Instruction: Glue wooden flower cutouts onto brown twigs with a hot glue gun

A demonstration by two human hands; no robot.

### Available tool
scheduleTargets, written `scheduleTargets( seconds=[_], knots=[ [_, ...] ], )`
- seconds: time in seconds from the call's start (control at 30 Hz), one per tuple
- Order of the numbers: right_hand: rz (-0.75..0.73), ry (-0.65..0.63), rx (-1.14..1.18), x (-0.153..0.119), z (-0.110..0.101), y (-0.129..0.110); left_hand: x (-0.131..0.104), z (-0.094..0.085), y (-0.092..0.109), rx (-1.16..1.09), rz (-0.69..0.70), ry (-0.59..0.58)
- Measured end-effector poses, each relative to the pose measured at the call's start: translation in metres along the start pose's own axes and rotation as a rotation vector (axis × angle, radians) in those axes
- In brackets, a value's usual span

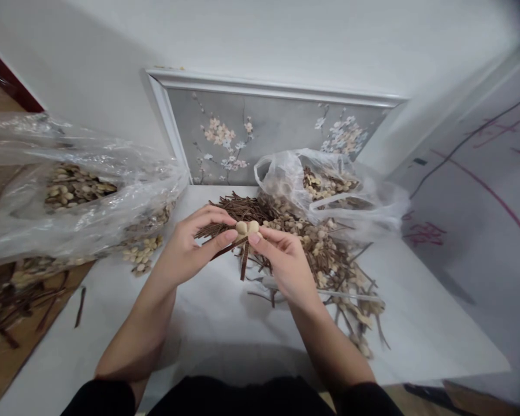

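Observation:
Over the white table, both hands pinch a small cream flower-shaped piece (241, 228) with rounded petals. My left hand (190, 245) grips its left side between thumb and fingertips. On its right side, the thumb and forefinger of my right hand (286, 257) are closed. A flat brown strip (245, 263) hangs below the piece, and another dark strip runs toward my left fingers. Just behind the hands lies a pile of loose brown strips (240, 208). Beside and behind my right hand spreads a heap of similar cream pieces with brown strips (314, 248).
A clear plastic bag (147, 185) of cream pieces lies at left, with a small cluster of pieces (143, 254) near it. Another open plastic bag (286, 173) stands at back right. A framed floral panel (268, 124) is on the wall behind the white table (437, 341).

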State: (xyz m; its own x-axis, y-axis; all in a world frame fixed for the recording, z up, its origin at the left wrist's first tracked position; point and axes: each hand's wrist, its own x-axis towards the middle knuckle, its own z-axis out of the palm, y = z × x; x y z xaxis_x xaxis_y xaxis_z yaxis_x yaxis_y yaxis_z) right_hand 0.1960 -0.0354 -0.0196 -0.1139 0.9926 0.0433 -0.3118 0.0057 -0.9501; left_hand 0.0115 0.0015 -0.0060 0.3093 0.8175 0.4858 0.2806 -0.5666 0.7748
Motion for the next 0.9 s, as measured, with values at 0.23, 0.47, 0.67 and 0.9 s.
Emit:
scheduleTargets(
  seconds=[0.23,0.47,0.67,0.9],
  knots=[
    [0.085,-0.089,0.008,0.0,0.001,-0.001,0.003,0.0,0.004,0.025,-0.141,-0.142],
    [0.113,-0.045,0.001,-0.001,0.005,0.001,0.0,0.007,0.0,0.021,-0.14,-0.082],
    [0.076,-0.097,-0.105,-0.004,0.003,0.001,0.004,0.002,-0.001,-0.114,-0.198,-0.208],
    [0.042,-0.197,-0.194,-0.015,0.002,-0.006,0.002,0.001,-0.005,-0.217,-0.232,-0.28]
  ],
)
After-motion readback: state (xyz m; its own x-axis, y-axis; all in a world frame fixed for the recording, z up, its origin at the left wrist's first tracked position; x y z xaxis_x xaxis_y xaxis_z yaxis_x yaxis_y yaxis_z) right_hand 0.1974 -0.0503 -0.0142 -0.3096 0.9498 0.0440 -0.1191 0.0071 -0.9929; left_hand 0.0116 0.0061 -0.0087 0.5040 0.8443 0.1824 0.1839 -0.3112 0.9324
